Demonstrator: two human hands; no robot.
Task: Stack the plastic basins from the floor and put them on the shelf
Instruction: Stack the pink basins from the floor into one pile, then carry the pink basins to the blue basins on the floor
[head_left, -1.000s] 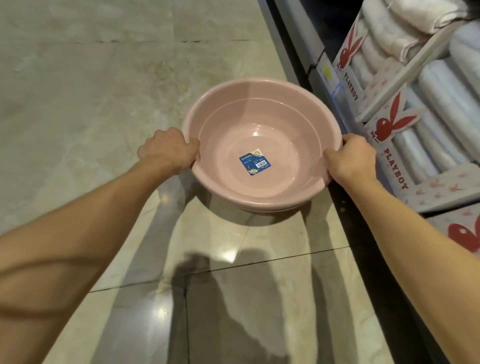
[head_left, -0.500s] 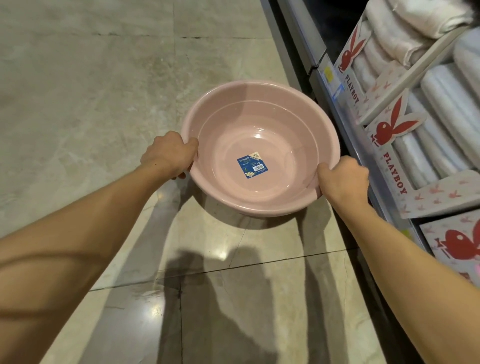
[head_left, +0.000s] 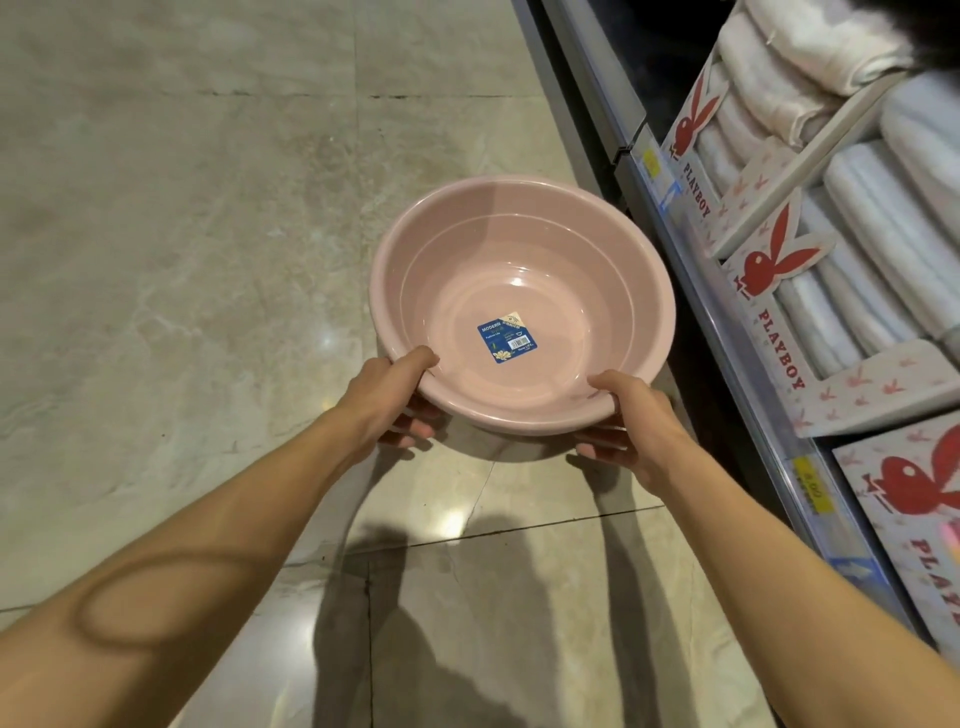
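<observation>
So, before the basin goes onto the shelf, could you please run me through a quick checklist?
1. Left hand grips the pink basin rim: ok.
2. Right hand grips the rim: ok.
3. Basin upright, lifted off the floor: ok.
4. Basin holds nothing but its blue sticker: ok.
5. Free spot on the shelf: cannot tell; the visible part holds white towels.

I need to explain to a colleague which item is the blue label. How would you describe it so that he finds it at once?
Start at the shelf of rolled white towels on the right; just left of it, both hands, left and right, hold a pink basin above the floor. The blue label sticks to the basin's inner bottom. It is the only blue patch on the pink plastic.
</observation>
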